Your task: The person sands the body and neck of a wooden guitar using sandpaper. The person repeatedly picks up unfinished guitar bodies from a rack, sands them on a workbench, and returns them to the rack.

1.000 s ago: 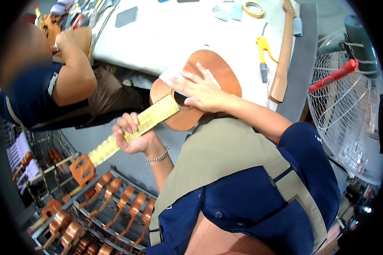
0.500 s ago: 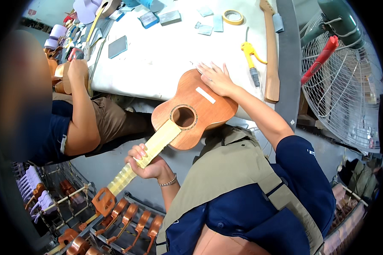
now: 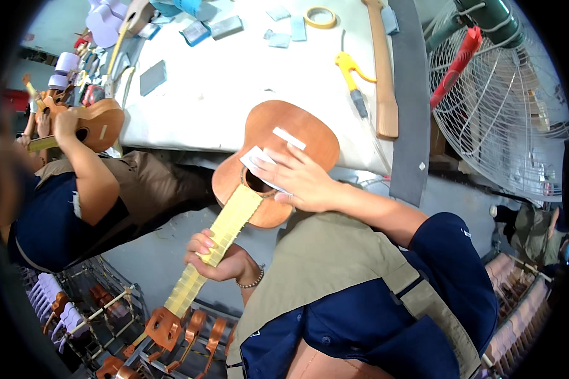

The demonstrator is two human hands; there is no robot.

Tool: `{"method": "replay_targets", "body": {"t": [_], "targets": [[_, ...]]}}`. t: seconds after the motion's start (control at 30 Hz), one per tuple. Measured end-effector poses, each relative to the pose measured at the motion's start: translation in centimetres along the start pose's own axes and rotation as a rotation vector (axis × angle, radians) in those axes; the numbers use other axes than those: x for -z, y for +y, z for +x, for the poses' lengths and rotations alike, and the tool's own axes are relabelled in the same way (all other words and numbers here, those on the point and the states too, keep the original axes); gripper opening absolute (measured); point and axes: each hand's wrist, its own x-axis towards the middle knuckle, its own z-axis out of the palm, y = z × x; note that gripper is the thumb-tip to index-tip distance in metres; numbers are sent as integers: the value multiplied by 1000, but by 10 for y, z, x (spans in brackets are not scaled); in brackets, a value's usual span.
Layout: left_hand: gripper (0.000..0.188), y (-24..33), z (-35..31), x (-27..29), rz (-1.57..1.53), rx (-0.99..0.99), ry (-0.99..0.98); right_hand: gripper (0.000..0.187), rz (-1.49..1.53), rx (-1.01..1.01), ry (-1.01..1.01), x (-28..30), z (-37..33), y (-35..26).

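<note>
Your left hand (image 3: pixel 218 256) is wrapped around the yellow-taped neck of the small guitar (image 3: pixel 272 126), whose body lies before you at the bench's (image 3: pixel 202 110) near edge. Your right hand (image 3: pixel 303 180) lies flat, fingers extended, over a pale pad (image 3: pixel 253 156) at the sound hole (image 3: pixel 254 181).

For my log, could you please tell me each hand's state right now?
Left hand: closed around the taped neck.
Right hand: open, laid over a pale sheet on the ukulele.
</note>
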Motion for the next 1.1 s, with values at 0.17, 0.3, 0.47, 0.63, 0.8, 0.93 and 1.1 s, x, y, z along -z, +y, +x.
{"method": "replay_targets", "body": {"t": [0.17, 0.3, 0.47, 0.63, 0.8, 0.93, 1.1], "targets": [[12, -1, 0, 9, 48, -35, -37, 56, 66, -524, -34, -6, -22, 88], [12, 0, -2, 7, 82, -51, -40, 68, 109, -72, -195, 15, -40, -6], [14, 0, 1, 14, 99, -10, -10, 66, -142, -405, -106, 6, -72, 74], [14, -5, 6, 14, 67, -13, -30, 68, 206, -21, -177, 13, -56, 10], [12, -4, 13, 14, 15, -15, -105, 59, -87, -386, -152, -8, -46, 87], [10, -7, 12, 10, 30, -42, -123, 56, -11, -47, -181, -5, 6, 36], [9, -7, 17, 13, 16, -52, -163, 53, 50, -368, -83, -27, 33, 136]]}}
